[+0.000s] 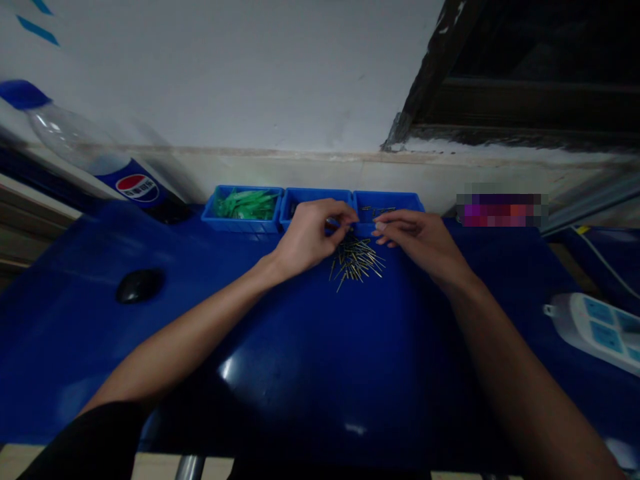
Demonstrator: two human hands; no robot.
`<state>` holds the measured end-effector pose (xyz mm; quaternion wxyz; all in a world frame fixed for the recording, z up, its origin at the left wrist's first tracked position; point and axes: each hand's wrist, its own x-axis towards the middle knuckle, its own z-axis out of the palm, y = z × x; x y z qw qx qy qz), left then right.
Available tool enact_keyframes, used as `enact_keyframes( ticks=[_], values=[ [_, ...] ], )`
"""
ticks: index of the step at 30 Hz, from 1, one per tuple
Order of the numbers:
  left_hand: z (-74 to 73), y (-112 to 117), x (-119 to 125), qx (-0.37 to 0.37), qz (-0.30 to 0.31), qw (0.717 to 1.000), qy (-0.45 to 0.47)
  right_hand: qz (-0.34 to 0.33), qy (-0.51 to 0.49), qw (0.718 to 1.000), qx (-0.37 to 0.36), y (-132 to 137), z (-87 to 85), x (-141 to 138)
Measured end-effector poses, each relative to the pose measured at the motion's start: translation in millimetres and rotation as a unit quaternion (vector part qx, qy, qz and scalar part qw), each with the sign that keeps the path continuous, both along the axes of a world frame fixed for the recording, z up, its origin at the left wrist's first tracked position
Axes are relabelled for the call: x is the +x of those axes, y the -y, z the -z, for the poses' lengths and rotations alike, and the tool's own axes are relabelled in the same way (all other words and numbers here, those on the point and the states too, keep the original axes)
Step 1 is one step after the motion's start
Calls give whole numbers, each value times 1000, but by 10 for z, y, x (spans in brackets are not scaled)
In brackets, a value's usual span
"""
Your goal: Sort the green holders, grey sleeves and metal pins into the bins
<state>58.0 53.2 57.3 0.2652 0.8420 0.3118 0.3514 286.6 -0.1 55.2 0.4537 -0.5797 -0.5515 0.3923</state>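
A pile of thin, brass-coloured metal pins point(356, 260) lies on the blue tabletop point(320, 360). My left hand point(316, 233) is just above and to the left of it, thumb and fingertips brought together in a pinch. Whatever those fingers hold is too small to name. Across the pile, my right hand point(417, 240) also pinches, its tips near the front wall of the right blue bin point(415, 200). I cannot make out what lies in that pinch. A few similar pins point(373, 210) rest inside the right bin. My left hand partly covers the middle blue bin point(320, 194).
Green strips point(245, 203) fill the left blue bin point(215, 223). A cola bottle point(125, 170) leans at the back left, with a black mouse point(137, 285) in front. A white case with blue panels point(595, 327) sits far right. A wall point(240, 80) rises behind the bins.
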Motion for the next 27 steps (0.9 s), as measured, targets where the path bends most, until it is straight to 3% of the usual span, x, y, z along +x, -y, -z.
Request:
enact_keyframes(
  ticks=[5,10,14,19,27],
  values=[
    [-17,65,60,-78,10,994,77,-68,-89,992,-53,38,-49,-42],
    [-19,66,62,-80,44,994,58,-61,-136,987,-51,49,-22,-50],
    [17,-13,-10,-12,53,996,-76,-8,-103,994,-18,26,-27,-34],
    [69,-29,-60,24,67,957,-282,106,-37,993,37,-10,-51,25],
    [182,-18,-22,31,60,949,-309,98,-26,994,35,-11,-44,15]
  ],
)
